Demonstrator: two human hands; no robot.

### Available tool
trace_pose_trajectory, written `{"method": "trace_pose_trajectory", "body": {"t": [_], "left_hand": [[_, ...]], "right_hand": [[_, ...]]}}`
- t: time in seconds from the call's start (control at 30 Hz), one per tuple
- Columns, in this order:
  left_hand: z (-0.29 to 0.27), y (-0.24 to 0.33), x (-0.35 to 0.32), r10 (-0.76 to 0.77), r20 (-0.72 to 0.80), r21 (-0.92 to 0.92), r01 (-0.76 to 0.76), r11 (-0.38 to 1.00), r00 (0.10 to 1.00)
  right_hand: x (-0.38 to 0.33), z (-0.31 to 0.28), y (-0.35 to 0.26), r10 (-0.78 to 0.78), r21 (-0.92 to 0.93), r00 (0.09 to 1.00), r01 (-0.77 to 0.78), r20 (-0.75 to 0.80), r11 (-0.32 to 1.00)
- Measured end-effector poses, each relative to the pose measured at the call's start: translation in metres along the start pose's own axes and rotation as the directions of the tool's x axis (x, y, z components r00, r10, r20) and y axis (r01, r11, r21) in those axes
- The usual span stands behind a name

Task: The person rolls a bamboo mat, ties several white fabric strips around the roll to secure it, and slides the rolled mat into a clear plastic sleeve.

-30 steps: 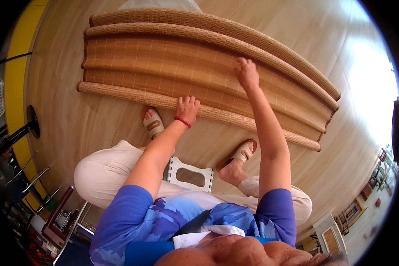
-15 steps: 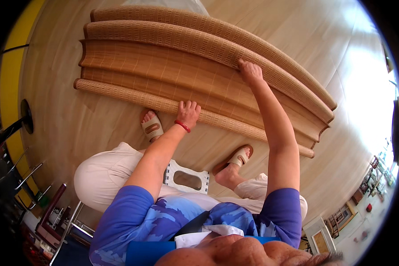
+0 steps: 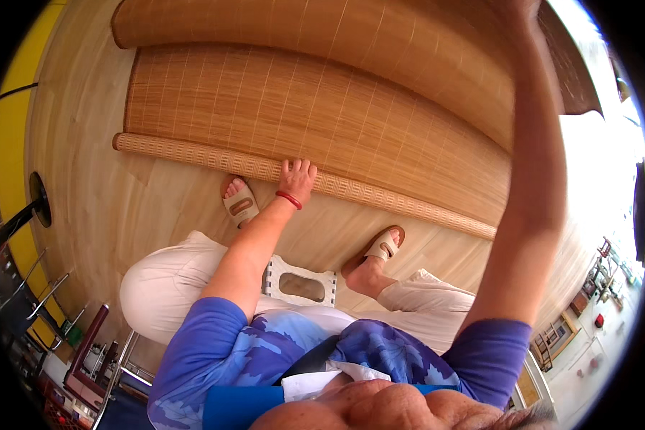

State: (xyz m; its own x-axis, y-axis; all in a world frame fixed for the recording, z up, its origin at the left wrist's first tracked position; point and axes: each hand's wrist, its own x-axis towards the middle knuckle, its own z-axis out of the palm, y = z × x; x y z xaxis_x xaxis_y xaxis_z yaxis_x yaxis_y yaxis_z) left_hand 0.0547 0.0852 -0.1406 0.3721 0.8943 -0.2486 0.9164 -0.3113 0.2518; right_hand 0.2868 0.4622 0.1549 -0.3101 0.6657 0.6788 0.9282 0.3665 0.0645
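Left hand (image 3: 298, 179) on the near roll (image 3: 208, 156), right hand (image 3: 519, 7) at the far right of the mat (image 3: 301, 100)

The mat lies on the pale wood floor (image 3: 79, 158), just beyond the person's sandals (image 3: 241, 206), its long axis running left to right. The left hand is the one at the near edge: it touches the roll close to the middle of its visible length. Its fingers bend over the top; with the thumb hidden, one cannot tell whether they clamp the roll or only press on it. From this grip, the body of the mat lies to the far side, spreading both left and right.

The right arm (image 3: 534, 186) extends across the right part of the mat. Its hand is well apart from the left one and nearer the far part, but the picture's edge cuts it off, so its grip cannot be told.

The mat is warm brown, made of fine slats along its length, with thin pale lines crossing them. The near roll shows a lighter tan, grid-like weave. Beyond the flat middle strip, the far part rises in a broad, smooth curve. A darker brown surface shows at the far right; whether it belongs to the mat is unclear.
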Motion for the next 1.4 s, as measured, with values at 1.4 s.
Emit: {"method": "trace_pose_trajectory", "body": {"t": [1.4], "left_hand": [[-0.022,-0.022,0.075,0.033,0.060,0.048,-0.036,0.998,0.998]], "right_hand": [[-0.445,0.005,-0.150,0.354,0.158,0.738,-0.524,0.574,0.837]]}}
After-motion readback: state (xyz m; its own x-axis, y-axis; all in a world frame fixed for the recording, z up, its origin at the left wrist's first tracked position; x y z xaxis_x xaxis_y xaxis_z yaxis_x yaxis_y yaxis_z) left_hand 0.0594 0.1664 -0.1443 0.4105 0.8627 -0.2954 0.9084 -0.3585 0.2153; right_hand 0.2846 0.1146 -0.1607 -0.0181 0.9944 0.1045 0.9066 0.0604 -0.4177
